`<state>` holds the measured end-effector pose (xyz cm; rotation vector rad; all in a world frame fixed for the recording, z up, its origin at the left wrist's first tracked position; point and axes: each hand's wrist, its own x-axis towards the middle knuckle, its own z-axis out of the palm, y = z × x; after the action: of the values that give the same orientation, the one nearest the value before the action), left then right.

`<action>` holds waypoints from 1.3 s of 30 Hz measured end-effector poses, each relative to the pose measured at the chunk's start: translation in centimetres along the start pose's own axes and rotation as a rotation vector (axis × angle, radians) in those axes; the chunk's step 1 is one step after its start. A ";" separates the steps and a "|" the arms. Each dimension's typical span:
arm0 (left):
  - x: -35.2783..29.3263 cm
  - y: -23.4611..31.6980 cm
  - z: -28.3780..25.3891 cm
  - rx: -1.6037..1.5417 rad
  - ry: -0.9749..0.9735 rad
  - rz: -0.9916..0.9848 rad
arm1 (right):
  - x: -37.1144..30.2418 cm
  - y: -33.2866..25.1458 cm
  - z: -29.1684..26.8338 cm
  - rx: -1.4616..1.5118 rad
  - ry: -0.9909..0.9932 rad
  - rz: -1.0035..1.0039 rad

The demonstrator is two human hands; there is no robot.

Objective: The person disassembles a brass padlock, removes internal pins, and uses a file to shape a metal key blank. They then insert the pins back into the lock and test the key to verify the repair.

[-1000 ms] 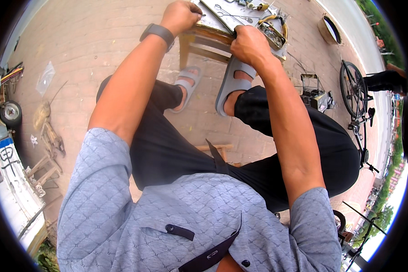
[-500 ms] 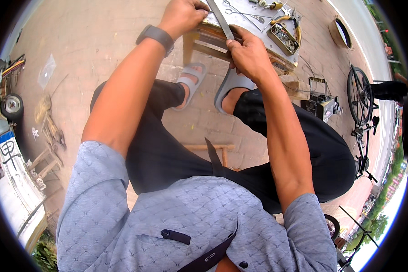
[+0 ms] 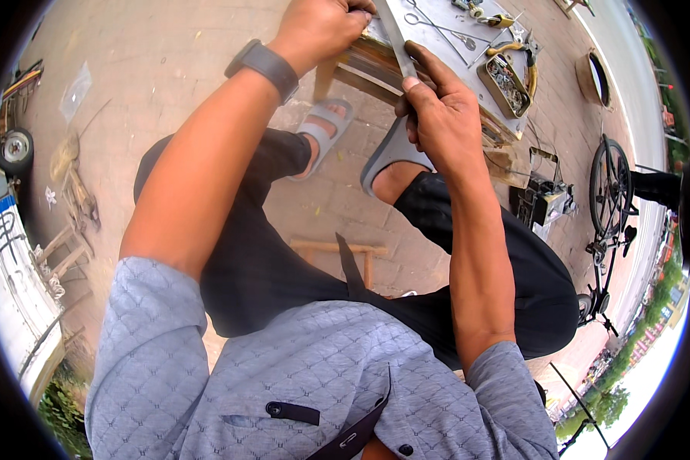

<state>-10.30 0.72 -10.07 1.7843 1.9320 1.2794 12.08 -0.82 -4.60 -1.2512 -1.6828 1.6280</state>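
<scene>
My right hand (image 3: 446,115) is closed around the near end of a flat grey metal file (image 3: 395,37), its thumb and forefinger lying along the strip. The file runs up over the corner of a small wooden workbench (image 3: 445,60) and out of the top of the picture. At that corner my left hand (image 3: 323,27), with a dark watch on the wrist, has its fingers pinched together beside the file. What they hold is too small and hidden to make out. Beyond the right hand lie thin metal rods with looped ends (image 3: 439,32) and a tin of small metal parts (image 3: 504,86).
Yellow-handled pliers (image 3: 530,65) and a brass padlock (image 3: 498,21) lie on the bench. Right of it are a round bin (image 3: 593,79), a small machine (image 3: 542,192) and a bicycle (image 3: 610,188). A low wooden stool (image 3: 337,247) sits beneath me. At left is a wheeled cart (image 3: 14,151).
The view has shifted, so the bench and its tools sit farther right. My right hand has moved slightly down and right with the file; my left hand stays at the bench corner.
</scene>
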 end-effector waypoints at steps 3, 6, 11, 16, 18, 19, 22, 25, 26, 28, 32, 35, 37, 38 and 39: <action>0.1 -0.3 0.0 0.029 -0.007 0.005 | -0.2 0.1 0.2 0.035 0.000 -0.009; 0.1 -0.1 0.1 0.026 -0.004 -0.019 | -0.2 0.2 -0.2 0.054 -0.016 0.001; 0.0 -0.6 0.9 0.078 0.013 -0.006 | -0.4 0.6 -0.2 0.033 -0.009 -0.005; 0.4 0.1 0.4 -0.014 -0.012 -0.014 | -0.5 0.4 0.2 0.005 0.028 -0.001; 0.4 -0.1 0.4 -0.022 -0.009 0.003 | -0.5 0.3 0.4 0.000 0.035 -0.014; 0.3 -0.5 0.9 0.035 0.000 0.003 | -0.4 0.1 0.5 -0.007 0.039 -0.021; 0.0 -1.9 2.2 0.170 0.018 -0.005 | 0.0 0.3 0.4 -0.042 0.032 -0.047; -0.1 -1.7 2.4 0.201 0.009 -0.019 | -0.4 0.7 0.1 -0.029 0.036 -0.058; -0.1 -1.7 2.4 0.200 0.007 -0.017 | -0.5 0.8 0.1 -0.014 0.035 -0.060; 0.0 -1.7 2.5 0.210 0.004 -0.017 | -0.4 0.8 0.1 -0.026 0.044 -0.070; 0.3 -2.1 2.6 0.269 0.006 0.004 | 0.7 0.4 0.5 -0.089 0.054 -0.091; 0.0 -2.2 2.5 0.214 0.003 0.010 | 0.2 1.2 0.4 -0.042 0.038 -0.105; 0.0 -1.9 2.3 0.175 0.007 0.019 | 0.0 1.3 0.4 -0.066 0.059 -0.121; 0.0 -2.0 2.3 0.171 0.010 0.031 | -0.1 1.3 0.5 -0.077 0.069 -0.128; -0.1 -2.1 2.3 0.167 0.014 0.043 | 0.2 1.1 0.7 -0.086 0.061 -0.119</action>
<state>-10.19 1.90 -12.94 1.9093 2.0736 1.1770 11.70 -1.09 -5.78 -1.2046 -1.7706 1.4479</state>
